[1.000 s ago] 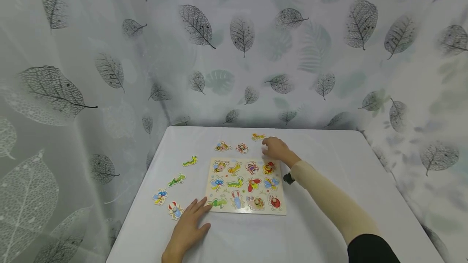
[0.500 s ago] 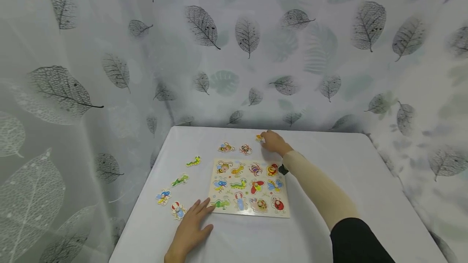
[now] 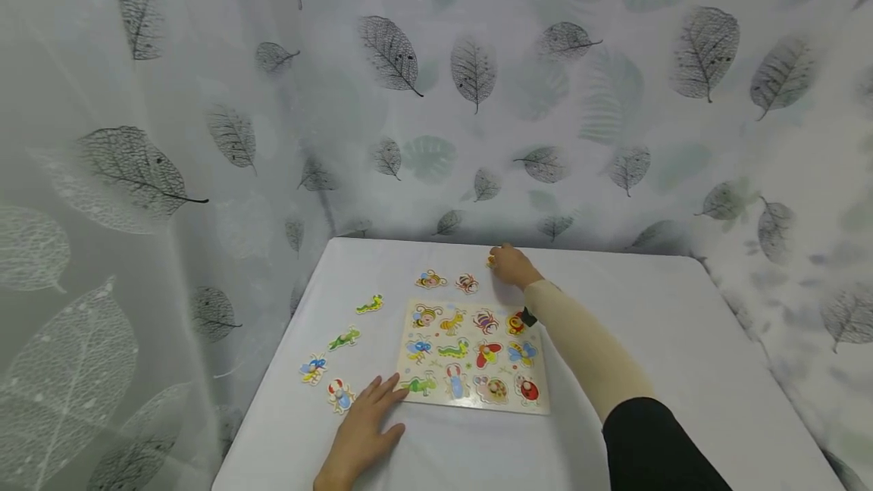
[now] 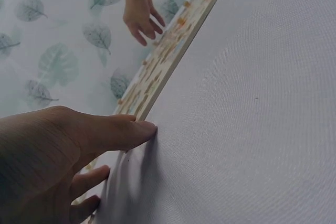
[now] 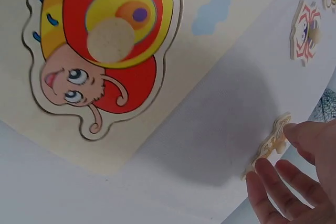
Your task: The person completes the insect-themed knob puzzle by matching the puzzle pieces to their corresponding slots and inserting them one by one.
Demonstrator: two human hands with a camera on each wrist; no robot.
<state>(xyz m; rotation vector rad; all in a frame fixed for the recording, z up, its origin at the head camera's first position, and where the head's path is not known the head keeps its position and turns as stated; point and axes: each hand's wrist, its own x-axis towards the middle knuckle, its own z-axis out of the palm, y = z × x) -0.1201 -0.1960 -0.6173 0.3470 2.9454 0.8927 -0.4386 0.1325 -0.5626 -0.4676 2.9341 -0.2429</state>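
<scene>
My right hand (image 3: 516, 267) is at the table's far edge, over a small yellow insect puzzle piece (image 3: 489, 261) that it mostly covers in the head view. In the right wrist view, the loosely bent fingers (image 5: 273, 182) and the thumb lie around this piece (image 5: 268, 145), its pale knob (image 5: 281, 147) visible between them. The piece still lies on the table. My left hand (image 3: 364, 430) rests flat at the near left corner of a wooden insect puzzle board (image 3: 436, 401), fingers spread. A red and yellow snail-like piece (image 5: 113, 40) with a knob sits in the board.
Loose pieces lie beyond and left of the board: a bee (image 3: 431, 279), a spider (image 3: 467, 283), a caterpillar (image 3: 370, 304), a green insect (image 3: 344, 338), a blue-winged insect (image 3: 314, 370) and a red-horned beetle (image 3: 339, 395). A leaf-print curtain (image 3: 505, 82) hangs behind the white table (image 3: 655, 339).
My right hand has moved further away and slightly left, over the yellow insect piece. The left hand stays at the board's corner. The head view has shifted a little.
</scene>
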